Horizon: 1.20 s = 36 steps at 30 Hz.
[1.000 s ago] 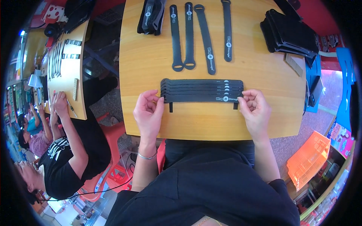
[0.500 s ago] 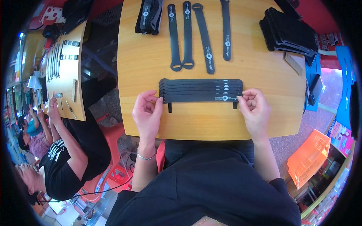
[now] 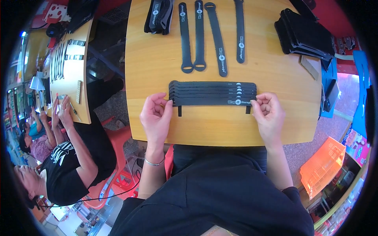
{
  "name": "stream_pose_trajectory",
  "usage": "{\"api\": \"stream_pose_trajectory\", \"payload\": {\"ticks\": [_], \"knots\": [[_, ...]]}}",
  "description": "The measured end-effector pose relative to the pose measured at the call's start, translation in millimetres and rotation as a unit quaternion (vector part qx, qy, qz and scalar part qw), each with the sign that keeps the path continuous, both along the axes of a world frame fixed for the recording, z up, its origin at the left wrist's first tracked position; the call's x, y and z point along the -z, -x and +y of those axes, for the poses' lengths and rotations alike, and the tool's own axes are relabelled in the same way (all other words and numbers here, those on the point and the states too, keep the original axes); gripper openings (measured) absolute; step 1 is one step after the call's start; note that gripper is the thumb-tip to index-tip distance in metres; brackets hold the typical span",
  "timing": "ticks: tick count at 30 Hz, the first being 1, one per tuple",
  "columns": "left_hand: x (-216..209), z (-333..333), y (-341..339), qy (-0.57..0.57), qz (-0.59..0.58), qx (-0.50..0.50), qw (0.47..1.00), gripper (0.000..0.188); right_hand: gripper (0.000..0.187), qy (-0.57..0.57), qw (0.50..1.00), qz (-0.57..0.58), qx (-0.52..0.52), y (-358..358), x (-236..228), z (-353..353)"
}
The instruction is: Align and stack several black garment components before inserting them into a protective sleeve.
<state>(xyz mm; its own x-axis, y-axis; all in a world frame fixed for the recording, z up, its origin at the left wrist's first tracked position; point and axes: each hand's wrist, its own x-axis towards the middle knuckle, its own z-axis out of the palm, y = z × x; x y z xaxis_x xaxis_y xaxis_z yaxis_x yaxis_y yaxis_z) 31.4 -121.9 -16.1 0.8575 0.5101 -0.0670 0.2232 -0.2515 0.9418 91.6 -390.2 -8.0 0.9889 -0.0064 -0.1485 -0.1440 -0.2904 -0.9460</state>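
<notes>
A fanned row of several black hook-and-loop straps [image 3: 212, 93] lies crosswise in front of me on the table. White print shows near its right end, and two short black tabs stick out below its near edge. My left hand [image 3: 156, 114] pinches the left end of the nearest strap between thumb and finger. At the right end of that strap, my right hand [image 3: 269, 112] pinches in the same way, with its other fingers curled. Beyond the row lie loose black straps: two side by side [image 3: 199, 39], a slanted one [image 3: 217, 41] and one farther right [image 3: 239, 33].
A bundle of black straps [image 3: 158, 17] stands at the far left of the wooden table [image 3: 220, 128]. A black stack [image 3: 305, 33] sits at the far right, beside a small flat strip [image 3: 309, 67]. An orange crate [image 3: 323, 167] is to the right. A co-worker sits left at another table [image 3: 84, 98].
The view has shifted slightly, while both my hands keep their pinch on the strap ends. The co-worker's hands have come lower and closer to their table.
</notes>
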Motion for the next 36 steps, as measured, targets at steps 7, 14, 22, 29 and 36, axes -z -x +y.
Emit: {"api": "stream_pose_trajectory", "payload": {"ticks": [7, 14, 22, 29, 36], "knots": [[-1, 2, 0, -0.001, 0.003, 0.001, 1.000, 0.022, 0.016, 0.007, 1.000, -0.011, -0.004, -1, -2, 1], [-5, 1, 0, -0.006, 0.012, 0.000, 1.000, 0.021, 0.015, 0.017, 1.000, -0.020, -0.003, -2, -1, 1], [0, -1, 2, -0.017, -0.004, 0.001, 1.000, 0.018, 0.016, -0.014, 1.000, -0.017, -0.008, 0, -1, 0], [6, 1, 2, -0.010, -0.011, -0.002, 1.000, 0.016, 0.016, -0.004, 1.000, -0.012, -0.005, -1, -1, 0], [6, 1, 2, -0.018, -0.003, -0.008, 1.000, 0.015, 0.016, 0.006, 1.000, -0.012, -0.004, -1, -1, 1]]}}
